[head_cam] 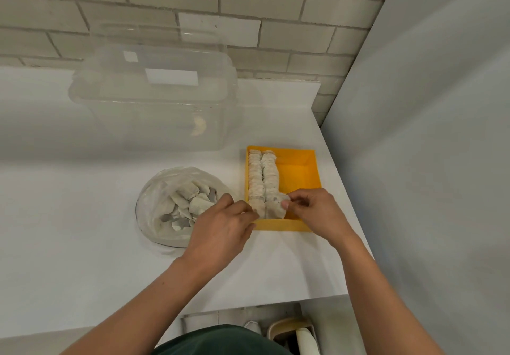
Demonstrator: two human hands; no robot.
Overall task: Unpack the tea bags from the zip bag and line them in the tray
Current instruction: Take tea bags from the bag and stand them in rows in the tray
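1. Two rows of tea bags (262, 178) already stand in the yellow tray (311, 167), packed along its left wall. The tray sits by the right edge of the desk (82, 216).
2. Head view: the right hand (314, 211) pinches one tea bag (277, 207) at the near end of the second row.
3. The left hand (220, 227) rests at the tray's near-left corner against the first row. Its fingertips are hidden, so I cannot tell whether it grips a bag or only steadies them.
4. The zip bag (176, 205) lies open just left of the tray, with many bags inside.
5. Step in hand, as I judge it: seating this bag. Next calls for a reach back to the zip bag and starting a third row in the tray's bare right part.
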